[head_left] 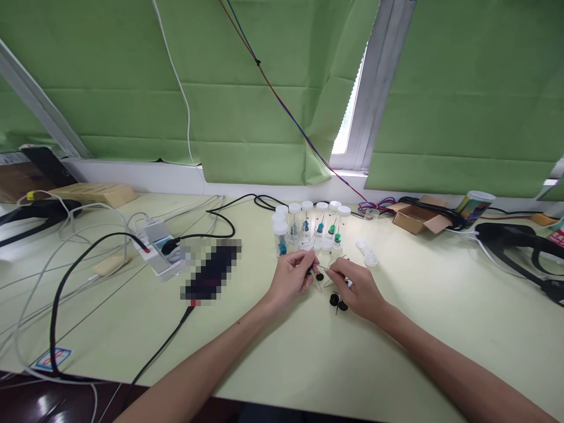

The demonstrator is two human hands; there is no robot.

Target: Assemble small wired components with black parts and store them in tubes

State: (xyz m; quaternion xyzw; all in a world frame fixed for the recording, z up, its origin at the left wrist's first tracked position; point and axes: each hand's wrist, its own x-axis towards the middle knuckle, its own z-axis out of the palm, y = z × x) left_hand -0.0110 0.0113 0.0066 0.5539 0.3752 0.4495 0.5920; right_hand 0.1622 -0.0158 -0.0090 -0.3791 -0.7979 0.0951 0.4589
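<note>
My left hand is closed in a pinch around a small black part, mostly hidden by the fingers. Just to its right, my right hand is closed too, its fingertips at a thin, pale, wire-like piece that runs toward the left hand. A black round piece shows between the hands. Under the right hand lie more small black round pieces with thin pins. Behind the hands stand several clear vials with white caps; blue and green parts with thin stems are inside.
Loose clear caps lie right of the vials. Leftward are a dark pixelated device on a cable and a white power strip among tangled cords. An open cardboard box, a can and a black frame stand at right.
</note>
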